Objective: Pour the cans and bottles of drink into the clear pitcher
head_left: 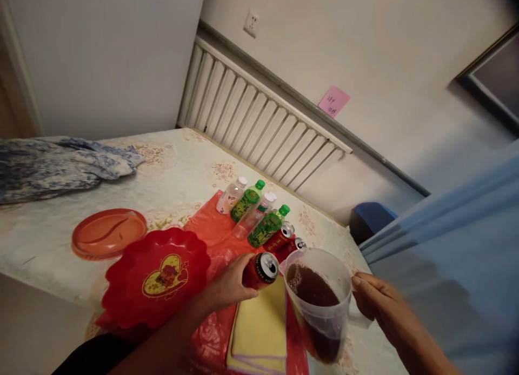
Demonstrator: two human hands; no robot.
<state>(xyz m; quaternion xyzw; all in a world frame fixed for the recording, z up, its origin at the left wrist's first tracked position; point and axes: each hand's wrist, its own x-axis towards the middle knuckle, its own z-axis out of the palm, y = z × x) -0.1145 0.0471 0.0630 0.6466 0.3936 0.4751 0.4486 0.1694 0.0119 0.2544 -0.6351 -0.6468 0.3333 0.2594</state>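
Observation:
My left hand [231, 286] is wrapped round a red drink can [259, 271], its opened top facing up and toward me. By the handle, my right hand [373, 295] grips a clear plastic measuring jug [318, 310] part full of dark brown liquid with some bubbles. The jug's spout is close to the can, and no stream shows between them. Under the can lies a folded yellow cloth [259, 326] on a red plastic sheet [211, 310]. Just behind stand two more red cans [279, 238], one partly hidden by the jug.
Two green-capped bottles [265, 227] and two white-capped bottles [232, 195] stand in a row behind. To the left are a red scalloped tray [121, 288] and an orange oval plate [87, 240]. Bunched blue-and-white fabric [60, 167] lies far left; a radiator [259, 121] lines the wall.

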